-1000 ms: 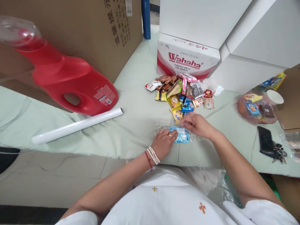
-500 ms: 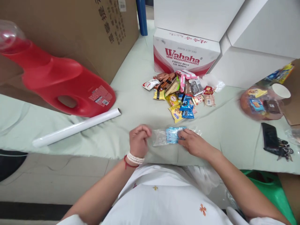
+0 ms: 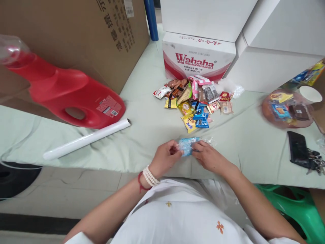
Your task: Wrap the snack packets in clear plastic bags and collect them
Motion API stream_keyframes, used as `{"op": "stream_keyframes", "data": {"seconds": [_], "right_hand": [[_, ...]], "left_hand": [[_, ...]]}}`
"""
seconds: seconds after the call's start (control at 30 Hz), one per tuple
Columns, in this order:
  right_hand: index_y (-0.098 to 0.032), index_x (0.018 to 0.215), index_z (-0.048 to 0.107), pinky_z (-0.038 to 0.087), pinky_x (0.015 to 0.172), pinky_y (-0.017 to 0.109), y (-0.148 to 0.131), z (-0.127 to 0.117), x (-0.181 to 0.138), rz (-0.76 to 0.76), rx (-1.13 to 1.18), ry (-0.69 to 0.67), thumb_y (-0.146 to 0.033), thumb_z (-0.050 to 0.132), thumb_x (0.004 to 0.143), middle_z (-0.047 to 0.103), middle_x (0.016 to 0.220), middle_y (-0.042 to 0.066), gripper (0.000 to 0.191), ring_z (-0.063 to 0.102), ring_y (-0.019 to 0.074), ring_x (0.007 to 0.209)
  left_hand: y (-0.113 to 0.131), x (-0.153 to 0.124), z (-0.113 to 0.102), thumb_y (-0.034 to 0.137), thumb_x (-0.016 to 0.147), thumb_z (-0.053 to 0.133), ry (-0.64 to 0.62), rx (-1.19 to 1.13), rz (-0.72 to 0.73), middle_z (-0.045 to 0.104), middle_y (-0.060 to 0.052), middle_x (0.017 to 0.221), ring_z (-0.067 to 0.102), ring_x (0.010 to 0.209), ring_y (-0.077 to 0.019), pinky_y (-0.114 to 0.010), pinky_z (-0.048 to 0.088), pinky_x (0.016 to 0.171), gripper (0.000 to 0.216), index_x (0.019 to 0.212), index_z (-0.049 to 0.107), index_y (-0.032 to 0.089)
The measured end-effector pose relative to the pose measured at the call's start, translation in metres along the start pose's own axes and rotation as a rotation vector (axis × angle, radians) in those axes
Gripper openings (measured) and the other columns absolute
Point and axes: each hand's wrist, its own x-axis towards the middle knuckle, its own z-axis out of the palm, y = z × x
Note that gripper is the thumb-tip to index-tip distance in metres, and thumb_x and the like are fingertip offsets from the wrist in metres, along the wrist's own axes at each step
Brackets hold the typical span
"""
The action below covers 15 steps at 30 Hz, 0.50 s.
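A light-blue packet [image 3: 186, 146] lies inside a clear plastic bag [image 3: 209, 140] on the table near its front edge. My left hand [image 3: 166, 156] is closed at the bag's left end, thumb and fingers pinching the folded plastic against the packet. From the other side, my right hand [image 3: 208, 155] grips the packet's right part through the plastic, with fingertips on top. Crinkled clear film sticks out behind the right fingers. Just beyond both hands sits a pile of small wrapped snacks, with a yellow packet [image 3: 189, 122] and a blue packet [image 3: 202, 123] closest.
A white-and-red Wahaha carton [image 3: 199, 59] stands behind the snacks. To the left are a red jug [image 3: 76, 86], a white roll [image 3: 87, 139] and a large cardboard box [image 3: 76, 30]. A snack-filled bowl [image 3: 270, 117], a phone [image 3: 297, 147] and keys [image 3: 316, 161] lie right.
My left hand has moved right, from the bag's far end to the blue packet, and the loose plastic there is now gathered in. My right hand stays on the packet.
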Motion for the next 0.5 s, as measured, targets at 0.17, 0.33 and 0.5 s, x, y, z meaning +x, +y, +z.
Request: {"op": "stream_keyframes", "data": {"seconds": [0.17,0.33,0.5], "right_hand": [[-0.020,0.112,0.068,0.048,0.103,0.044,-0.002,0.007,-0.015,0.029,0.213,0.166,-0.017,0.049,0.103,0.066,0.122,0.011,0.021,0.055,0.0254,0.117],[-0.020,0.127,0.062,0.048,0.100,0.053,0.006,0.031,-0.029,0.569,0.094,0.601,-0.033,0.052,0.103,0.062,0.123,0.017,0.030,0.055,0.0311,0.114],[-0.018,0.107,0.068,0.040,0.106,0.062,0.018,0.030,-0.037,0.758,-0.073,0.593,-0.036,0.062,0.094,0.050,0.137,0.023,0.023,0.038,0.0414,0.133]], "left_hand": [[0.011,0.030,0.042,0.023,0.098,0.048,0.005,0.442,0.250,0.071,-0.010,0.105,0.068,0.093,-0.0219,-0.035,0.053,0.082,0.026,0.108,0.072,0.018],[0.015,0.036,0.057,0.022,0.104,0.040,-0.031,0.830,0.190,0.069,-0.010,0.100,0.065,0.085,-0.0232,-0.034,0.046,0.066,0.033,0.107,0.073,0.024],[0.014,0.040,0.048,0.036,0.094,0.064,0.187,0.818,0.194,0.064,-0.014,0.120,0.055,0.116,-0.0338,-0.046,0.046,0.090,0.041,0.132,0.064,0.023]]}}
